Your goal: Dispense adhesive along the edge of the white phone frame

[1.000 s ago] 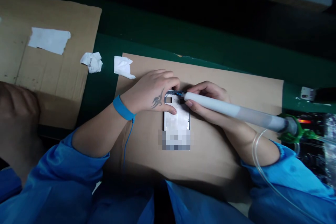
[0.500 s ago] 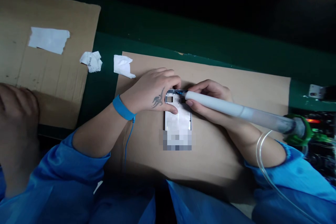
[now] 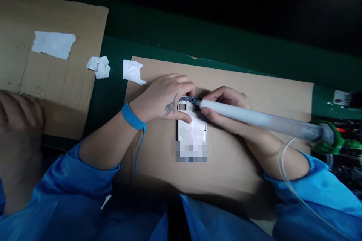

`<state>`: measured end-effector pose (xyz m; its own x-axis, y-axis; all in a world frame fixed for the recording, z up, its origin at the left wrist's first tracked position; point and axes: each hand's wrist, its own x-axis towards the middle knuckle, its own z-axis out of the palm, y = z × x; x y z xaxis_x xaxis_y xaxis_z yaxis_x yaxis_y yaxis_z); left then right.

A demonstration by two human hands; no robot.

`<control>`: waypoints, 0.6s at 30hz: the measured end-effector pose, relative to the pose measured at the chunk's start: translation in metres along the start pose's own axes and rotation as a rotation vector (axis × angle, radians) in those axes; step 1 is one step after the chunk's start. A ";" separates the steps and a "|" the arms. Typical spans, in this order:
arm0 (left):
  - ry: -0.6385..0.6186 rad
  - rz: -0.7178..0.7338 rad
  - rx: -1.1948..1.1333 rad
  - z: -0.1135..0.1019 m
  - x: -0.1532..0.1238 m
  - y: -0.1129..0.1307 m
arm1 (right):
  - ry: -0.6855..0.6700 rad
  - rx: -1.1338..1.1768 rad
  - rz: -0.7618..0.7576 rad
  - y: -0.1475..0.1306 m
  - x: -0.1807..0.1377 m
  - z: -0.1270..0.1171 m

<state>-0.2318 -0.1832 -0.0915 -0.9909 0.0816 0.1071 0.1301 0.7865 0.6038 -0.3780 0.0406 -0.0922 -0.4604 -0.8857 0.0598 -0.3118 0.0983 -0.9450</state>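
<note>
Head view: white metal phone frame (image 3: 190, 130) flat on brown cardboard sheet (image 3: 271, 99).
Left hand (image 3: 161, 98): clamped on frame's top end.
Right hand (image 3: 224, 103): clamped on white plastic syringe (image 3: 254, 118), tip at frame's top edge (anything dispensed: too small to tell).

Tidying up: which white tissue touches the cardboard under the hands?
The tissue overlapping its top-left corner; the crumpled tissue lies wholly on the green mat.

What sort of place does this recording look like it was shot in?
Probably an electronics assembly or repair workstation, likely in a factory. The left hand steadies a phone frame, the right hand holds a tube-fed syringe dispenser, and the person wears a blue smock and a corded anti-static wrist strap.
</note>
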 end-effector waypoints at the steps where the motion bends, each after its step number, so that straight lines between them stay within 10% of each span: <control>1: 0.003 0.005 0.001 0.000 0.000 0.000 | -0.003 0.003 -0.002 0.000 0.000 0.000; 18: -0.016 -0.008 0.005 -0.004 -0.001 0.001 | 0.018 -0.027 -0.005 -0.002 0.002 0.002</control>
<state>-0.2308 -0.1848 -0.0883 -0.9923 0.0851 0.0897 0.1220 0.7904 0.6004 -0.3770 0.0381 -0.0909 -0.4735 -0.8779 0.0708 -0.3365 0.1060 -0.9357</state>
